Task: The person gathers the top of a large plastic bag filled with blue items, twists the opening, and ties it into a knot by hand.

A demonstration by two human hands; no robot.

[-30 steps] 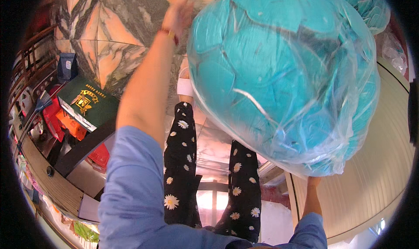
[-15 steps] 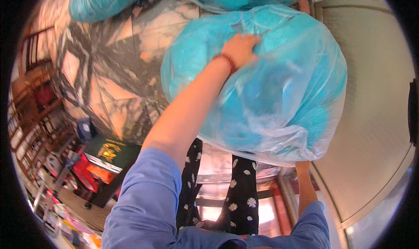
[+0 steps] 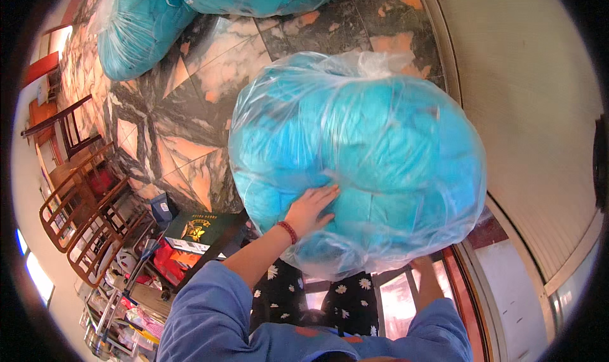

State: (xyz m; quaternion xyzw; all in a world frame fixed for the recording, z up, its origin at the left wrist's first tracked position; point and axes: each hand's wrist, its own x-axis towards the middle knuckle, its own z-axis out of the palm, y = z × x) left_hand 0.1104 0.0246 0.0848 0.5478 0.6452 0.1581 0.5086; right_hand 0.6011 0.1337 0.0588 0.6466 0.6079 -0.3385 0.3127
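Note:
A large clear plastic bag (image 3: pixel 393 146), stuffed with soft turquoise contents, stands in front of my body. My left hand (image 3: pixel 311 211) lies on its near left side, fingers stretched out against the plastic, with a dark red bead bracelet at the wrist. My right hand (image 3: pixel 421 263) reaches under the bag's near right edge. The bag hides its fingers, so I cannot tell whether they grip the plastic. At the far side, loose gathered plastic sticks up from the bag.
More turquoise-filled bags (image 3: pixel 136 35) lie on the patterned marble floor (image 3: pixel 196 153) at the far left. A pale panel (image 3: pixel 514 108) stands close on the right. On the left are wooden chairs (image 3: pixel 82 203), a dark green box (image 3: pixel 206 229) and a cluttered cart (image 3: pixel 124 311).
The bag has turned, and its loose plastic now faces away from me. My left hand has come nearer, from the bag's top to its near side. The view has shifted.

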